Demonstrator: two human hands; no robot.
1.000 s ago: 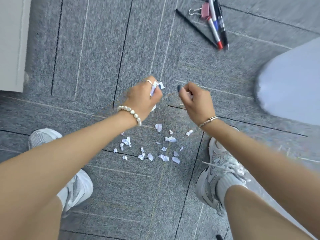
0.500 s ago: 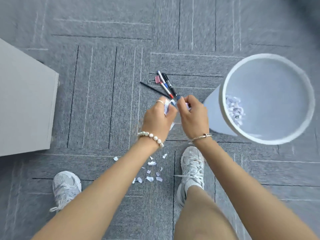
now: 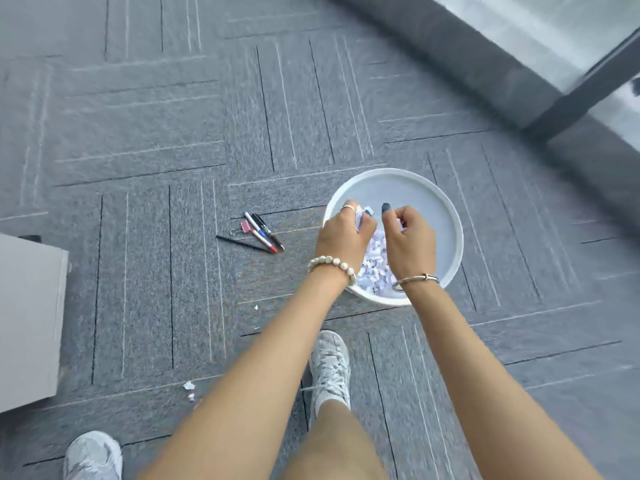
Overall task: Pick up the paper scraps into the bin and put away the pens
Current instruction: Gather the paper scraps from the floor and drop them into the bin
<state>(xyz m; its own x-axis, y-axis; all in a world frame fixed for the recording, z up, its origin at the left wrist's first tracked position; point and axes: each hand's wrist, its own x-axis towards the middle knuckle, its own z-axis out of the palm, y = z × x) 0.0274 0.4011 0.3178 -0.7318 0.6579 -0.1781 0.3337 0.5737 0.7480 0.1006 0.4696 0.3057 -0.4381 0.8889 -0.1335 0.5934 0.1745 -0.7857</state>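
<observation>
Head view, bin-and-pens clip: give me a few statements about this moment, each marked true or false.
1. Both hands are over the round white plastic bin. True.
2. The left hand is empty. False: it holds white paper scraps in curled fingers.
3. The bin is empty. False: a pile of torn paper lies inside.
4. The pens lie on the grey carpet, left of the bin. True.
5. No paper is left on the floor. False: small bits remain near the white sneaker.
6. The right hand has curled fingers. True.
</observation>
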